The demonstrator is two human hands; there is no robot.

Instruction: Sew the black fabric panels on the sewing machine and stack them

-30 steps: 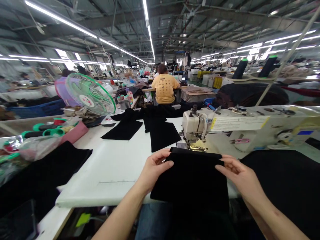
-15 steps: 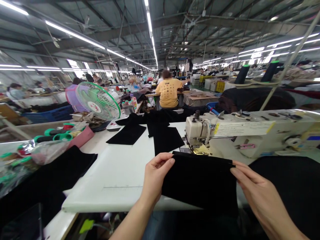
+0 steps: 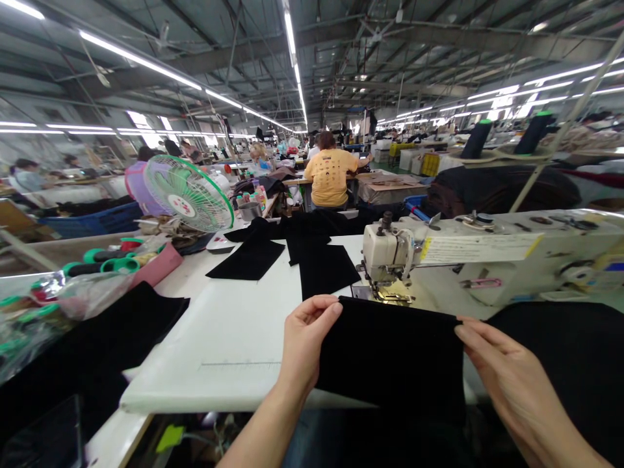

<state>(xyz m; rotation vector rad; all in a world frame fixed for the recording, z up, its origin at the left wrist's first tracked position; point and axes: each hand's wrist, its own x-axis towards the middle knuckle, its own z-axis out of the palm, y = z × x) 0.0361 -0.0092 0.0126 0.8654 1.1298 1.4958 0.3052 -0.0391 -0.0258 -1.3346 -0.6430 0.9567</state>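
Note:
A black fabric piece [image 3: 394, 357] hangs stretched between my two hands at the front edge of the table. My left hand [image 3: 309, 335] pinches its upper left corner between thumb and fingers. At the upper right corner, my right hand [image 3: 502, 361] grips the cloth the same way. Just behind the fabric's top edge stands a sewing machine [image 3: 387, 253], its needle area partly hidden by the cloth. More black cut pieces [image 3: 329, 270] lie on the white table [image 3: 219, 331] left of the machine head.
On the left are a green-rimmed fan [image 3: 190, 195], thread spools [image 3: 119, 265] and black cloth [image 3: 97, 338]. Another black piece [image 3: 560, 351] lies to the right of my right hand. Thread cones [image 3: 475, 140] stand behind the machine. A person in a yellow shirt [image 3: 331, 179] sits ahead.
The fabric's upper edge is pulled straighter and flatter between my hands. My right hand has shifted slightly to the right; my left hand stays nearly in place.

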